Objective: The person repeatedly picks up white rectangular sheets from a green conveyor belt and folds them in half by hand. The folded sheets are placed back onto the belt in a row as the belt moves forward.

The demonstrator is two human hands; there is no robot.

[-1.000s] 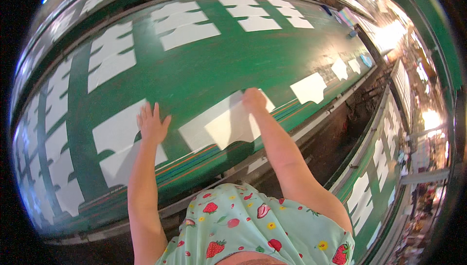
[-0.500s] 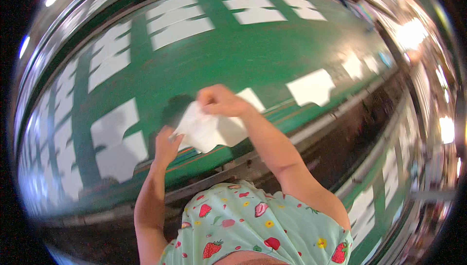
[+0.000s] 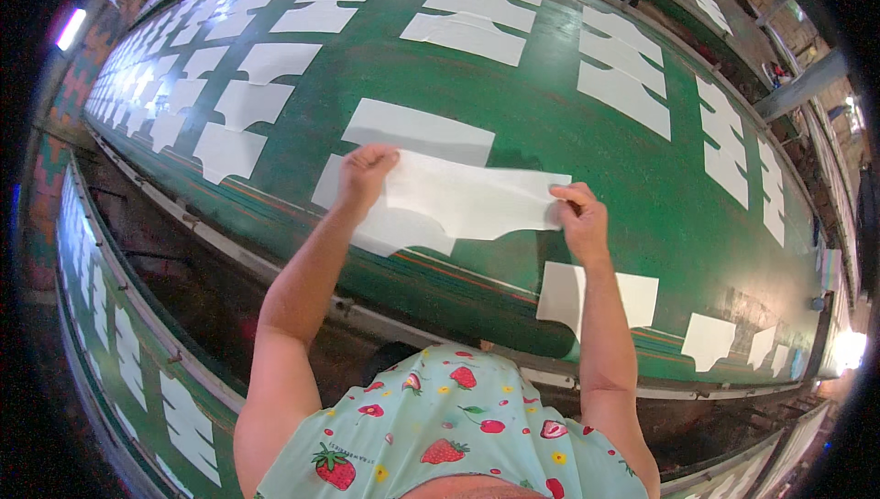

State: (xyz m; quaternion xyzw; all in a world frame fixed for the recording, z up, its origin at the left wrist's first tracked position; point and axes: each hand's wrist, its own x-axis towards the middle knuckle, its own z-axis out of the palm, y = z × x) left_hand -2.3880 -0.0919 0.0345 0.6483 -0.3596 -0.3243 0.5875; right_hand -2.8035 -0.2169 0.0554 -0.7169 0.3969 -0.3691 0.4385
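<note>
The left hand's grip (image 3: 367, 174) is closed on the upper left corner of a white sheet piece (image 3: 467, 192), and the right hand's grip (image 3: 581, 215) pinches its right edge, holding it spread between them. The piece is over the green surface (image 3: 550, 137), overlapping two flat white pieces (image 3: 417, 123), while another white cutout (image 3: 634, 296) lies partly behind the right forearm.
</note>
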